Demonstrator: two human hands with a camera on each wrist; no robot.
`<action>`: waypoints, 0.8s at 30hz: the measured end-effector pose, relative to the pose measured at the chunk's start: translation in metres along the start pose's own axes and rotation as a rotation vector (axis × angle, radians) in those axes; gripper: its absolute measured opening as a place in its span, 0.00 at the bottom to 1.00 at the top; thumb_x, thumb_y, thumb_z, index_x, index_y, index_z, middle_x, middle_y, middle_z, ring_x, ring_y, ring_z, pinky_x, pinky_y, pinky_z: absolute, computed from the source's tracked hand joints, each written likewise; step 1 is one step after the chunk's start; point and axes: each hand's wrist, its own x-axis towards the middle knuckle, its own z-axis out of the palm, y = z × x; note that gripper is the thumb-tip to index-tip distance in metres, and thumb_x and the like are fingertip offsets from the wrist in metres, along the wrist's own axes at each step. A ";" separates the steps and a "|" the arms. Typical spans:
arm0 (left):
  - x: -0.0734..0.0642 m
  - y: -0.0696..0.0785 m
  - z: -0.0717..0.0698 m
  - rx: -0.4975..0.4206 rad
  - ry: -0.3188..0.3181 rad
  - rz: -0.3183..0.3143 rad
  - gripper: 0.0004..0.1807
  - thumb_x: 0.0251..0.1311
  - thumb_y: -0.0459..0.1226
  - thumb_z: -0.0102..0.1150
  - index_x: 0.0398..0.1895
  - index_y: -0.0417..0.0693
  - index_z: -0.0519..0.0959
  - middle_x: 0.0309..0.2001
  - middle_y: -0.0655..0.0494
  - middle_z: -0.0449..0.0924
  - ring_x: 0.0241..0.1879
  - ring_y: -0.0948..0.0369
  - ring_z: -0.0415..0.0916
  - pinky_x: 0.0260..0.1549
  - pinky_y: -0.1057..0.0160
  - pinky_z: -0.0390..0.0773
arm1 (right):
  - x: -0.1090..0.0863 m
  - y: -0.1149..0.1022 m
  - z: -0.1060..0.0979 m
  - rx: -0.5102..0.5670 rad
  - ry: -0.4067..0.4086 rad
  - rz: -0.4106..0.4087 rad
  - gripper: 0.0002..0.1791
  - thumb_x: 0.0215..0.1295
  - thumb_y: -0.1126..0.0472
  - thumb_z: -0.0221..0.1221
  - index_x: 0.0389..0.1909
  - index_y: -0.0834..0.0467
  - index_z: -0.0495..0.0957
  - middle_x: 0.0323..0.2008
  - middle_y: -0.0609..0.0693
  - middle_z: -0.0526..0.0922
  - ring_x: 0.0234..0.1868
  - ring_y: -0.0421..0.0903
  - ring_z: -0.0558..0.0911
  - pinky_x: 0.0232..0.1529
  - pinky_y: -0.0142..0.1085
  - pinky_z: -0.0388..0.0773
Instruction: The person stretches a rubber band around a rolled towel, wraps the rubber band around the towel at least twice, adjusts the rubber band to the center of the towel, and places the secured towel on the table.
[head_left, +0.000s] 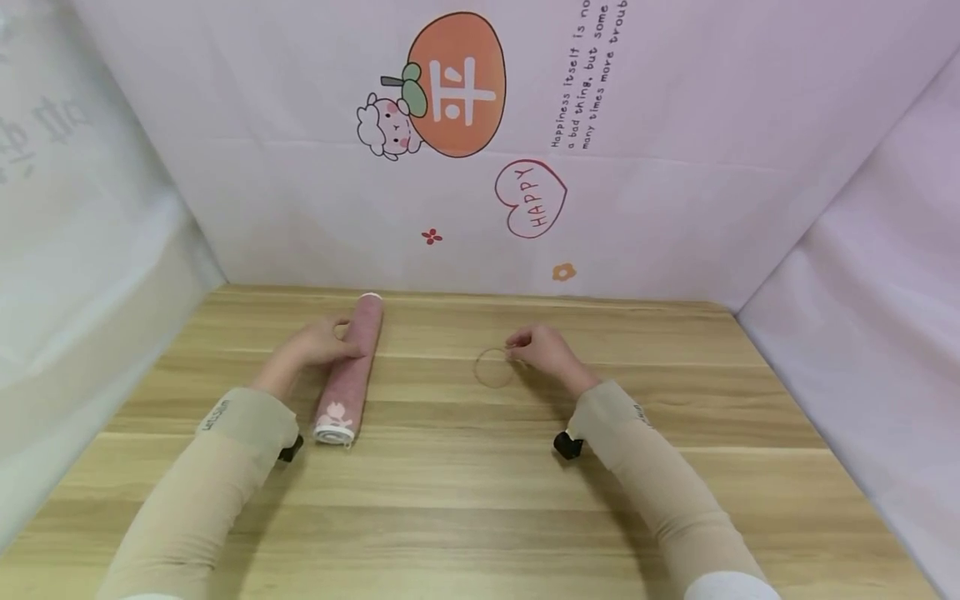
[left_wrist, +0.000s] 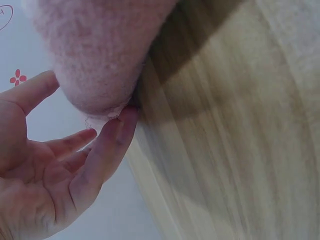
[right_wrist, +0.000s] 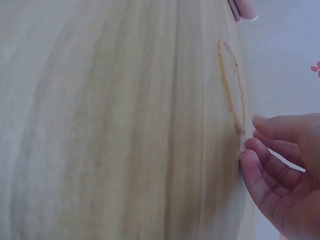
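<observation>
A pink towel [head_left: 357, 356], rolled into a long tube with white ends and a pale flower motif, lies on the left part of the table. My left hand [head_left: 324, 343] grips its side near the middle. In the left wrist view, the thumb and fingers of my left hand [left_wrist: 65, 165] lie on opposite sides of the fuzzy pink roll [left_wrist: 105, 55]. Right of the towel, a thin yellowish rubber band [right_wrist: 226, 85] lies as a loop on the wood. My right hand [head_left: 543, 350] is at its right edge, fingers loosely bent; contact is unclear.
The wood-grain table [head_left: 450, 517] runs up to a white printed cloth [head_left: 315, 208] at the back. White cloth also hangs along the left side [head_left: 90, 275] and the right side [head_left: 870, 275]. A dark wrist camera [head_left: 567, 446] sits below the right wrist.
</observation>
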 end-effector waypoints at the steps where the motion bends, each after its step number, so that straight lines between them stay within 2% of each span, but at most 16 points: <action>1: 0.000 0.000 -0.001 0.009 -0.008 -0.005 0.45 0.67 0.43 0.62 0.74 0.22 0.53 0.68 0.18 0.59 0.68 0.30 0.59 0.68 0.37 0.61 | 0.001 0.000 0.000 0.002 0.003 0.008 0.12 0.68 0.65 0.66 0.49 0.67 0.85 0.42 0.57 0.86 0.36 0.46 0.82 0.38 0.36 0.80; 8: 0.002 0.004 -0.001 0.020 -0.055 -0.036 0.51 0.64 0.45 0.66 0.75 0.21 0.50 0.69 0.18 0.58 0.69 0.31 0.59 0.68 0.39 0.60 | 0.003 -0.002 0.002 -0.063 0.006 0.018 0.08 0.66 0.64 0.67 0.42 0.65 0.86 0.37 0.54 0.86 0.37 0.46 0.80 0.40 0.38 0.77; 16: 0.004 0.003 0.000 -0.038 -0.097 -0.062 0.54 0.62 0.42 0.69 0.77 0.23 0.45 0.70 0.18 0.54 0.69 0.33 0.61 0.66 0.41 0.66 | 0.007 -0.005 0.003 -0.083 -0.019 0.076 0.05 0.66 0.65 0.67 0.36 0.64 0.86 0.27 0.49 0.82 0.27 0.42 0.76 0.30 0.33 0.73; 21: 0.003 0.006 0.000 -0.045 -0.106 -0.058 0.54 0.62 0.41 0.69 0.77 0.24 0.44 0.73 0.19 0.49 0.72 0.31 0.52 0.70 0.38 0.57 | 0.011 -0.006 0.005 -0.113 -0.019 0.100 0.05 0.67 0.64 0.66 0.34 0.63 0.87 0.27 0.49 0.83 0.25 0.41 0.73 0.28 0.32 0.71; 24: 0.003 0.007 0.001 -0.063 -0.107 -0.060 0.54 0.61 0.39 0.68 0.77 0.24 0.43 0.73 0.19 0.48 0.73 0.32 0.52 0.70 0.39 0.58 | 0.013 -0.007 0.005 -0.132 -0.027 0.110 0.06 0.68 0.63 0.65 0.35 0.63 0.87 0.27 0.49 0.83 0.25 0.41 0.72 0.28 0.32 0.70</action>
